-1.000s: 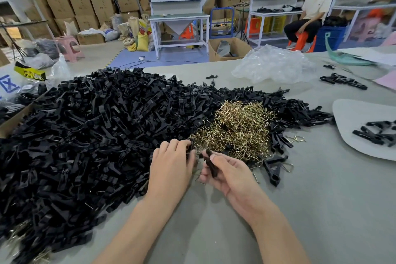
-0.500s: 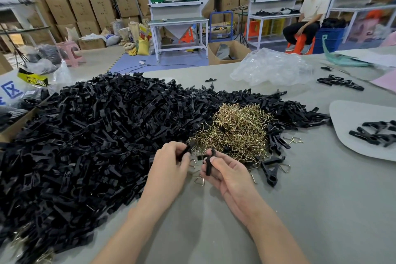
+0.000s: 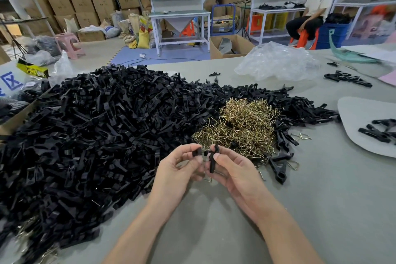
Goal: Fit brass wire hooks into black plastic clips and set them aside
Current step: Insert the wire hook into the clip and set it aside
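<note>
1 black clip (image 3: 212, 162) is pinched between the thumb and fingers of the right hand (image 3: 233, 169), over the bench (image 3: 321, 210) towards its near edge. Its long axis is held close to upright, rounded head up. A shorter black part (image 3: 196, 152) is pinched by the left hand (image 3: 177, 169), just left of the clip's head. The pile of brass hooks (image 3: 242, 126) lies just beyond both hands, nearer the right hand. The clip is seen as matt black and narrow. Whether a hook is already held cannot be told.
</note>
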The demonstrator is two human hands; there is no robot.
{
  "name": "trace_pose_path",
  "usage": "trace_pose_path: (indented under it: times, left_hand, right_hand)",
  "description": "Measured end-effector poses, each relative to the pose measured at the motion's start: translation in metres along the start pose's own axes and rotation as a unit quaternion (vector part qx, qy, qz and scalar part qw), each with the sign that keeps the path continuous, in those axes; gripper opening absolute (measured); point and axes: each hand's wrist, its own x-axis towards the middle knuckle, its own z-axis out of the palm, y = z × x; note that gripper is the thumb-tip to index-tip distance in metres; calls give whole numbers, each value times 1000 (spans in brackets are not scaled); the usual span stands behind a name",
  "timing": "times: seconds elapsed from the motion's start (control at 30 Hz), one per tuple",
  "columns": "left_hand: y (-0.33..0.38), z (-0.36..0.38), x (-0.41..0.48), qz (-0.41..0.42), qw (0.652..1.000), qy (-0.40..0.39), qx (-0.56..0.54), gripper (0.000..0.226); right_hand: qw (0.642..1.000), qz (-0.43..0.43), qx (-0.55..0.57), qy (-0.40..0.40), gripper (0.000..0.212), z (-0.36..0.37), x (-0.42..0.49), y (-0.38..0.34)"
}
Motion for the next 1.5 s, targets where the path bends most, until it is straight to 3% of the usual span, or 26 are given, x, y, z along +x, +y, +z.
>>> trace_pose_path:
  times: [0.37, 0.57, 0.7, 1.5]
  left_hand:
    - [-7, -5, -3, 13, 999, -7, 32, 31]
    - [-5, -5, -4, 24, 999, -17, 12, 14]
    - [-7, -3, -4, 33, 999, -36, 14, 36]
    - [-9, -2, -4, 34, 997, -25, 63, 27]
  right_hand:
    - [1000, -7, -11, 22, 20, -4, 4, 3]
    - [998, -37, -50, 27, 22, -6, 7, 8]
    - [995, -58, -71, 34, 24, -10, 9, 10]
    - [979, -103, -176, 25, 28, -11, 7, 13]
